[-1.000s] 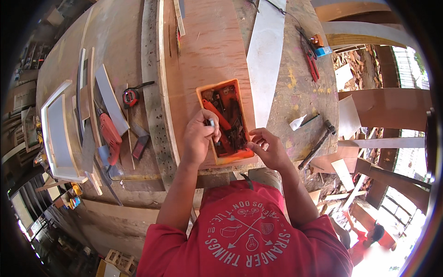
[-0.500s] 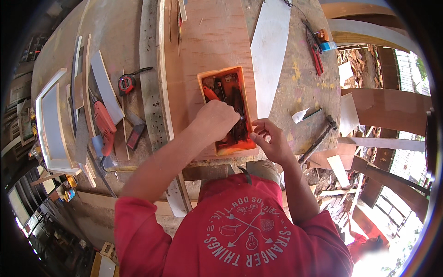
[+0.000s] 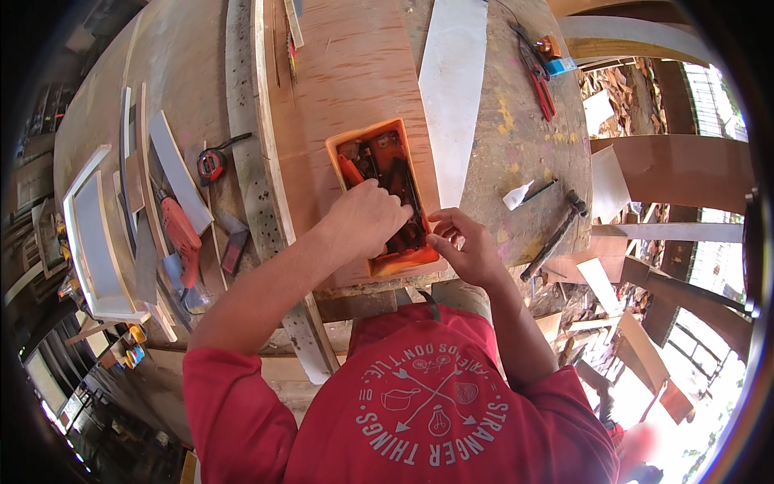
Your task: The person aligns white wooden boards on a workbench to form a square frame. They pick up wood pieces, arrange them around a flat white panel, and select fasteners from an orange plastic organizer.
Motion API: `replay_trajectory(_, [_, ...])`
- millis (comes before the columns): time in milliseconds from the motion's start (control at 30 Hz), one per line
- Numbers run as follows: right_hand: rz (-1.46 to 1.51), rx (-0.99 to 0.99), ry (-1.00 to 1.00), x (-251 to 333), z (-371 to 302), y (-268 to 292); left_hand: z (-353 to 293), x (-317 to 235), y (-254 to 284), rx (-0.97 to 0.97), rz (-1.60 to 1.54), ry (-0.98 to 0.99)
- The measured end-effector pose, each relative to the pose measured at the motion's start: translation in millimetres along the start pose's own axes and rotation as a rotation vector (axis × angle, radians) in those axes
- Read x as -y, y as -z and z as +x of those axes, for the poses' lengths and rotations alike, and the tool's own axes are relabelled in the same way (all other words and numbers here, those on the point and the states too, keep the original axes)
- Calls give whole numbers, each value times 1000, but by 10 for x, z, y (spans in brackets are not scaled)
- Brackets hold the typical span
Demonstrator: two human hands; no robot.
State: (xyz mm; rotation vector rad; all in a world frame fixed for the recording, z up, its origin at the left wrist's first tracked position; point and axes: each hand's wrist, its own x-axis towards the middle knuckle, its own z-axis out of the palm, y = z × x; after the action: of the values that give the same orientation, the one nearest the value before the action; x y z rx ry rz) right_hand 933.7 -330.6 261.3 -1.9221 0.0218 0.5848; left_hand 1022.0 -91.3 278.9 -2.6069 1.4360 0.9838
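Note:
An orange open-topped plastic box (image 3: 332,155) holds a jumble of dark small hardware and tools, with an orange-red handle (image 3: 350,171) near its left wall. My left hand (image 3: 368,219) reaches down into the box, its fingers curled; whatever they grip is hidden beneath the hand. At the box's right edge is my right hand (image 3: 469,248), fingers bent and thumb against the rim near the lower corner. Under the box lies a reddish-brown plywood board (image 3: 347,81) on the workbench.
Left on the bench are a red drill (image 3: 181,234), a tape measure (image 3: 211,165) and wood strips. To the right lie a white tapered panel (image 3: 453,89), red-handled pliers (image 3: 540,89), a small white tube (image 3: 518,196) and a hammer (image 3: 556,234). A long holed beam (image 3: 246,105) runs lengthwise.
The view has shifted slightly, moving the bench things leftward in the picture. My left hand stays in the box, and my right hand remains at its right edge.

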Motion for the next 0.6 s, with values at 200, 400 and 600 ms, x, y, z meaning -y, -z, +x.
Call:
replay_trajectory(200, [18,5,9,6,22,-2,-59,-101,-248,-186,-31,-4])
replay_trajectory(400, [5,-6,34,-48,30,15,-25,-197,-363,-181,90,-45])
replay_trajectory(600, [-4,1,-1,7,16,19,-83,-121,-247,-161,64,-27])
